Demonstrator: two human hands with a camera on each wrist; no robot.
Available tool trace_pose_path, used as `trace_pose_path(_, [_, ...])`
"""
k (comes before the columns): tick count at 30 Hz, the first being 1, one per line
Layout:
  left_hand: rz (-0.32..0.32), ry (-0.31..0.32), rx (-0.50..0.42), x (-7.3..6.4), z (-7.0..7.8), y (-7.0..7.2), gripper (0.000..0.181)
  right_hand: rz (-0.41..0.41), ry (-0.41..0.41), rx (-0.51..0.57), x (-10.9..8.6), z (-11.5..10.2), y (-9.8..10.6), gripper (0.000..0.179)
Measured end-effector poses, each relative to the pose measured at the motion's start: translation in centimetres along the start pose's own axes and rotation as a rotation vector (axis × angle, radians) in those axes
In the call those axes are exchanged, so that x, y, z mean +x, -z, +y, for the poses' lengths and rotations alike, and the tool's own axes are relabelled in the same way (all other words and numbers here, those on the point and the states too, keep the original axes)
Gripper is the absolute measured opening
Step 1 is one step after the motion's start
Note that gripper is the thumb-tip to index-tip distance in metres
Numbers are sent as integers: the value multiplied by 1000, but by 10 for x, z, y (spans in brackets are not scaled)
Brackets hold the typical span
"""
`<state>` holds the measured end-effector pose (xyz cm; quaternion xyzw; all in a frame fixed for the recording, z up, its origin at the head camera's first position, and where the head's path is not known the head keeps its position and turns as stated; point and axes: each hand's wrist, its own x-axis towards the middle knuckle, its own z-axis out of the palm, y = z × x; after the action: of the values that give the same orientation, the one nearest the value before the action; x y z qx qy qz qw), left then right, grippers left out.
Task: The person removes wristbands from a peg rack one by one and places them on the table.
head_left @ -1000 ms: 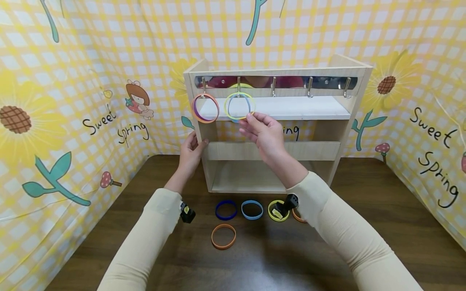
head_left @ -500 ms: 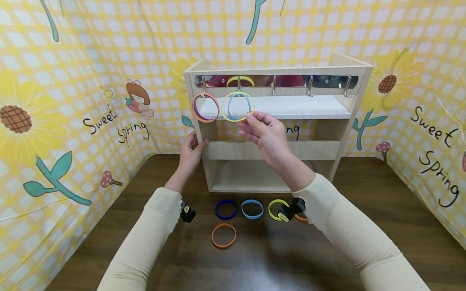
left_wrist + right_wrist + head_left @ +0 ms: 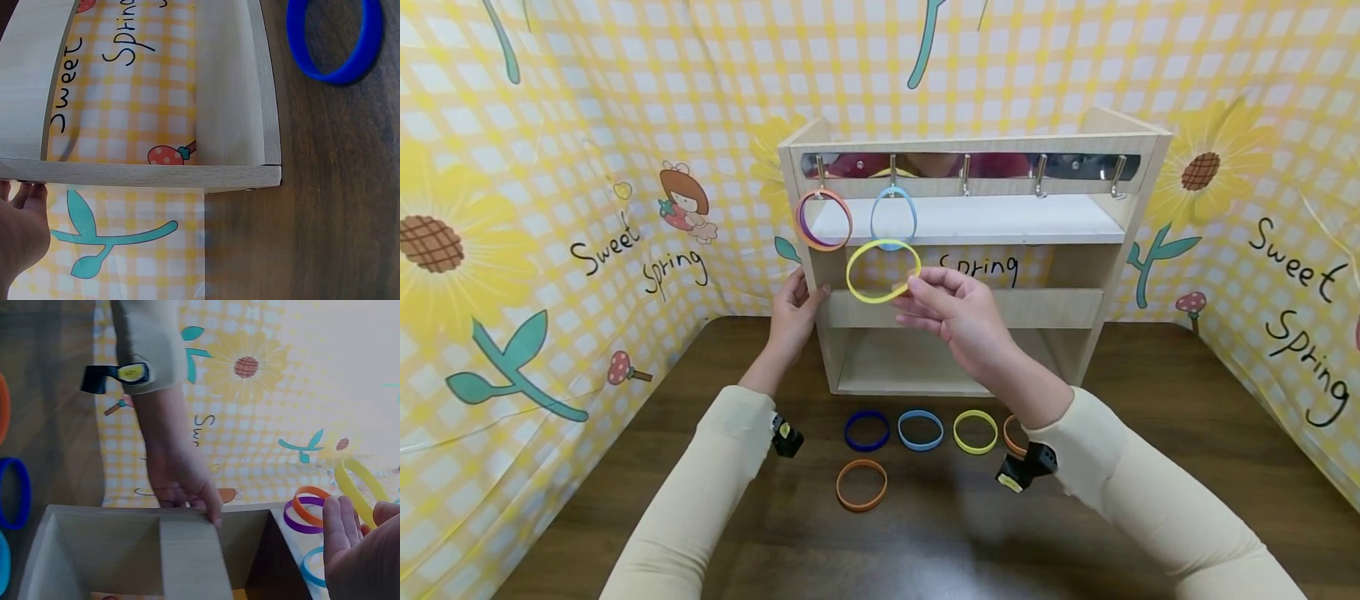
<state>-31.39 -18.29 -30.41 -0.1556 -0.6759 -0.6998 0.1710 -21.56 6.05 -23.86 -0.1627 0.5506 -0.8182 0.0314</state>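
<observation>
My right hand point(image 3: 962, 317) pinches a yellow silicone wristband point(image 3: 852, 287) between thumb and fingers, in front of the small wooden shelf point(image 3: 962, 310) and below its hook rail. A light blue wristband point(image 3: 914, 218) hangs on the second hook point(image 3: 892, 171), just behind and above the yellow one. On the first hook hang an orange wristband point(image 3: 850, 225) and a purple wristband point(image 3: 294, 519). My left hand point(image 3: 792, 315) holds the shelf's left side panel, thumb at its front edge and fingers on the outer side; the right wrist view shows this hand point(image 3: 181, 475) too.
On the dark wooden table point(image 3: 737, 517) before the shelf lie a dark blue wristband point(image 3: 847, 433), a light blue one point(image 3: 901, 433), a yellow one point(image 3: 957, 433) and two orange ones, one partly covered by the right wrist camera point(image 3: 1026, 467). Three bare hooks point(image 3: 1041, 175) are at right.
The yellow wristband, held up at the second hook before, has come down and toward me with my right hand. The light blue wristband stays hanging there. My left hand has not moved.
</observation>
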Motion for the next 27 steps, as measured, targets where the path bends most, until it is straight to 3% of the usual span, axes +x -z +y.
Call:
trace_pose_path(6, [-2, -8, 9, 0, 0, -1, 50, -9, -48, -42, -12, 14, 14, 17])
trace_pose_path(11, [0, -13, -22, 5, -13, 3, 50, -15, -97, -56, -20, 30, 27, 17])
trace_pose_path(17, [19, -26, 12, 9, -26, 6, 49, -16, -184, -71, -28, 51, 42, 19])
trace_pose_path(23, [13, -44, 11, 10, -27, 5, 49, -24, -239, -102, -34, 71, 53, 20])
trace_pose_path(27, [8, -22, 6, 7, -19, 4, 49, -45, -265, -124, -38, 82, 60, 23])
